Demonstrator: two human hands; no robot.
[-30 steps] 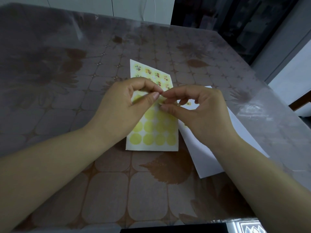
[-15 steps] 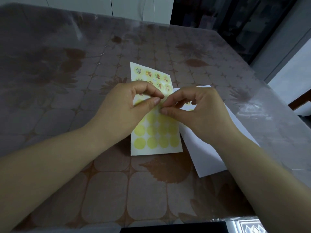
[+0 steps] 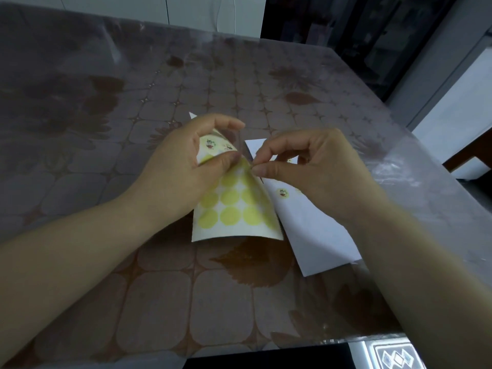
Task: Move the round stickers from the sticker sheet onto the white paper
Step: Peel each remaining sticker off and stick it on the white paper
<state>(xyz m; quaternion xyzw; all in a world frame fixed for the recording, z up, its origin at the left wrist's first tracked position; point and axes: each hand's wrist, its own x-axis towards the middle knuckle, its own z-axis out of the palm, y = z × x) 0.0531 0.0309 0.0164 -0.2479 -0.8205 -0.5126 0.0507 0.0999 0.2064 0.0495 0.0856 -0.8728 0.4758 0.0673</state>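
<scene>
- The sheet (image 3: 234,206) is at the centre of the frame. It is lifted off the counter (image 3: 159,302) and bowed into an arch, with its near edge hanging just above the surface.
- The left hand (image 3: 183,169) grips the sheet's upper part. Its thumb lies across the front and its fingers curl over the top, which is what bends the sheet.
- The right hand (image 3: 322,171) has thumb and forefinger closed in a tight pinch at the sheet's right edge, and the other fingers are curled in. I cannot tell whether the pinch has a sticker's rim or only the backing.
- Printed stickers (image 3: 210,144) show at the top of the sheet, inside the left hand's curl. Plain yellow circles fill the lower rows.
- The paper (image 3: 319,235) lies flat on the counter, right of centre and partly under the right hand. Its left edge is just beside the sheet. One sticker (image 3: 283,193) is already on it, below the right thumb.
- Handling, as I judge it:
  - The sheet is light and limp, so it needs one hand to steady it while the other peels.
  - Bending it the way it is held should make a sticker's rim stand up from the backing.
  - A sticker is thin, tacky and easy to crease or fold onto itself.
  - It is best taken by the very rim with the fingertips, keeping the glued face off the skin.
  - The paper is loose and may slide or lift when a sticker is pressed down on it.
</scene>
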